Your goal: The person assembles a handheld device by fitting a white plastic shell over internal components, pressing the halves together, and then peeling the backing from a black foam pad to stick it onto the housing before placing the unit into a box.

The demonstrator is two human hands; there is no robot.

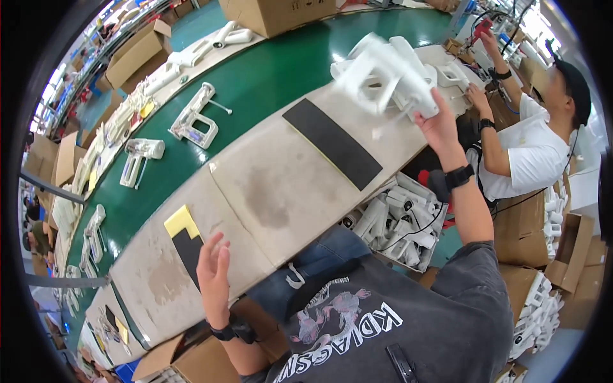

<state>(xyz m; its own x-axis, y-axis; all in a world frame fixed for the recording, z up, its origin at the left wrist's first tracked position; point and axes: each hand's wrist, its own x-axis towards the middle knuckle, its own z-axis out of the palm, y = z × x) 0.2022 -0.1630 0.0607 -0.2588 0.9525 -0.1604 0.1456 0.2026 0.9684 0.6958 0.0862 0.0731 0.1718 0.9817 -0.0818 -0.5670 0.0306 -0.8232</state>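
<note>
At the upper right, my right hand point(442, 126) grips a white gun-shaped plastic housing point(367, 86), blurred by motion and held above the far end of the bench. Other white plastic parts point(412, 60) show behind and beside it; where one ends and another begins I cannot tell. My left hand point(214, 271) is raised at the bench's near edge, fingers apart and holding nothing. Beneath its fingers a black mat point(188, 252) carries a yellow L-shaped piece point(182, 221). A longer black mat point(332, 143) lies on the bench point(255, 191) between my hands.
A green conveyor point(271, 76) beyond the bench carries a half-open white housing point(193, 121) and a white housing point(140, 159). A crate of white housings point(408, 220) stands below my right arm. At the right, a co-worker point(530, 140) in a white shirt holds a red tool point(483, 29).
</note>
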